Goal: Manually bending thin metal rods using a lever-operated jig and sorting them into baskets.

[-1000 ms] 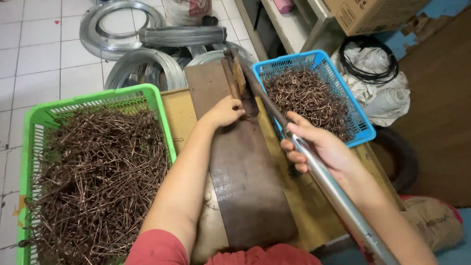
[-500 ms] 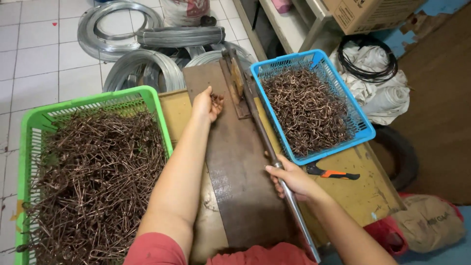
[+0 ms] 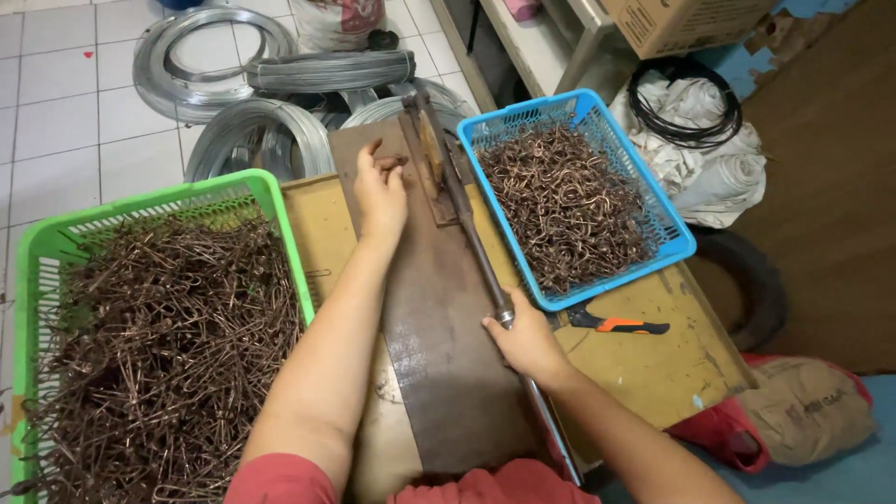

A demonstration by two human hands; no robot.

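Pale square tiles are covering the floor (image 3: 84,121) at the upper left, with grey grout lines running between them. Coils of silvery wire (image 3: 210,56) are lying on those tiles. A white shelf unit (image 3: 537,42) is standing at the top, with a cardboard box (image 3: 686,21) sitting on it. White cloth sacks (image 3: 714,168) are slumping beside a brown surface (image 3: 831,187) at the right, a black cable loop (image 3: 686,107) resting on them. Even, soft light is falling throughout.
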